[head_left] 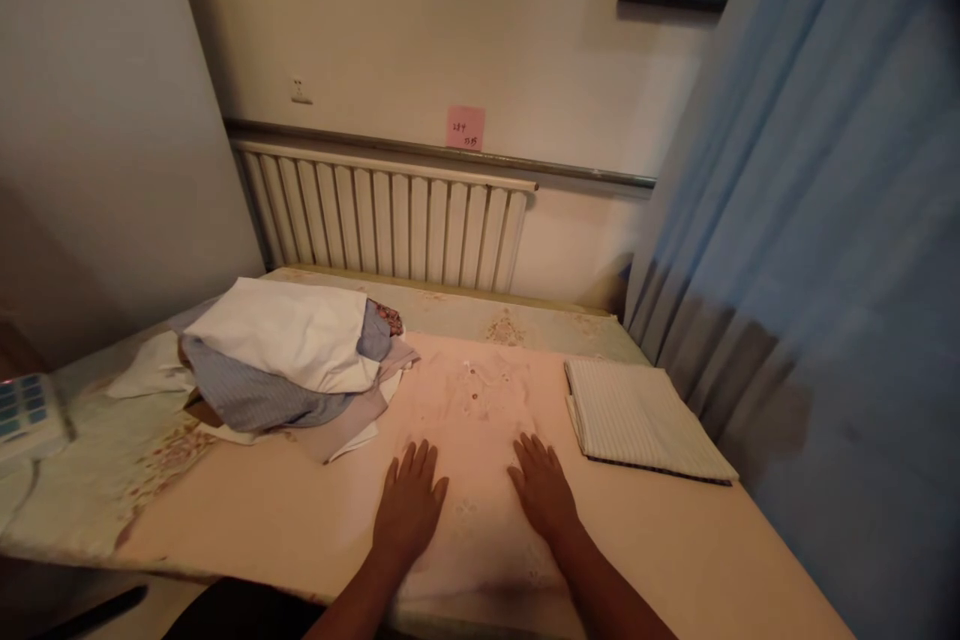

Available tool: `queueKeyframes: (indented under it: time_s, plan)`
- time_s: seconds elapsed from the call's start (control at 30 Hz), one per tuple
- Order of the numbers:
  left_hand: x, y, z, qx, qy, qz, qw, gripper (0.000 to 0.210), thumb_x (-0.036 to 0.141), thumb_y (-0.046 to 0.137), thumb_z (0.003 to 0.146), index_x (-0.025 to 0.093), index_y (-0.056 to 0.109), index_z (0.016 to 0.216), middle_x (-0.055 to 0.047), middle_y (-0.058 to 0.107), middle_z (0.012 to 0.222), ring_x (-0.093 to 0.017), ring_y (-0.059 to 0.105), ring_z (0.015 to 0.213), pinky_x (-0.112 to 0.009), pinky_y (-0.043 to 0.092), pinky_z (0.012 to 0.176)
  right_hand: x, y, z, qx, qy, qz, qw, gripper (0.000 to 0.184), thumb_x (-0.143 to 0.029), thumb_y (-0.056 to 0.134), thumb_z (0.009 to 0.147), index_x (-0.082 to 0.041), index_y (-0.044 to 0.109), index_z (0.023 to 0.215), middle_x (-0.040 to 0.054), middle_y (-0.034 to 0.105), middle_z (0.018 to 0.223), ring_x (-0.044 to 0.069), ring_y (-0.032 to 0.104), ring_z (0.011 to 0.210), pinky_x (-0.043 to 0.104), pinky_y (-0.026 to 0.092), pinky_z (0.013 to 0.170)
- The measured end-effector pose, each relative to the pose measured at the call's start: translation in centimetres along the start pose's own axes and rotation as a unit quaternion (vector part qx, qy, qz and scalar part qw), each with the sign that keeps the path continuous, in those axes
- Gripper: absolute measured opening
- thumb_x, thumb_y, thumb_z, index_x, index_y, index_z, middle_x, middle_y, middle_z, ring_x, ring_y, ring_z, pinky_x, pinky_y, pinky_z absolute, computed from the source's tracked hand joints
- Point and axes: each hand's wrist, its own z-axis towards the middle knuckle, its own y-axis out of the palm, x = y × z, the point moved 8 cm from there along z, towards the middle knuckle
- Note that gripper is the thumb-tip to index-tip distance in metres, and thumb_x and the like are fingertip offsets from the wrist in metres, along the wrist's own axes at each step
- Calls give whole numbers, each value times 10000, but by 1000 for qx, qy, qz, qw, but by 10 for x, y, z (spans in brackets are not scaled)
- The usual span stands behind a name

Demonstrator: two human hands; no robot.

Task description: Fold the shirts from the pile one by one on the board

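Note:
A pale pink piece of fabric (480, 450) with small floral marks lies spread out in front of me. Near its far end are ruffled folds and small dark spots that could be buttons; its exact kind is hard to make out. Flat on its left side rests my left hand (411, 500), fingers stretched out and holding nothing. My right hand (541, 485) lies palm down on the right side, fingers extended, also with nothing in it. Under the fabric spreads a plain peach-pink sheet (255, 500).
A loose pile of white and blue-grey cloths (285, 340) sits at the left. On the right lies a folded striped cloth (645, 415). A white device with dark keys (30, 415) stands at the far left. Behind are a radiator (390, 220) and, to the right, a blue curtain (810, 250).

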Motion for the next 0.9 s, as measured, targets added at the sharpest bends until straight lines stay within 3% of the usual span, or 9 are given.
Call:
queueKeyframes:
  time_s: [0.2,0.9]
  plan:
    - [0,-1,-1,8,0,-2,1000,526,422,327,951,190,470,1400,-82,460,1473,-297,360,1389,-517,301,1110,5,4,-1,24,36,-23,999,479,-420,359,979,-185,514,1367,101,412,1485,298,360,1382,516,278,1119]
    - [1,-5,0,9,-5,-4,1000,512,418,339,950,192,495,1382,-92,474,1461,-294,381,1377,-512,300,1109,4,0,-2,34,35,-25,999,453,-385,359,978,-191,530,1349,102,441,1468,284,385,1369,501,281,1115]
